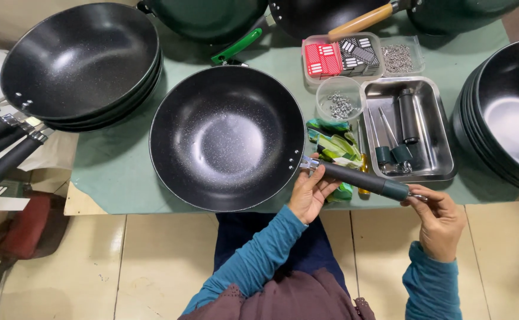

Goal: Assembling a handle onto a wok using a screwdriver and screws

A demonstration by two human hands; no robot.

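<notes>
A black speckled wok (227, 137) sits in the middle of the green-covered table (117, 169). Its dark handle (360, 179) sticks out to the right from a metal collar at the rim. My left hand (310, 194) cups the handle from below, close to the collar. My right hand (440, 219) pinches the far end of the handle, where a small metal ring shows between the fingertips.
A stack of handled woks (79, 59) stands at the back left, a stack of handleless woks (508, 112) at the right. A steel tray (431, 157) holds handles and tools. A clear cup of screws (339, 101), boxes of small parts (342, 56) and green wrappers (333, 148) lie nearby.
</notes>
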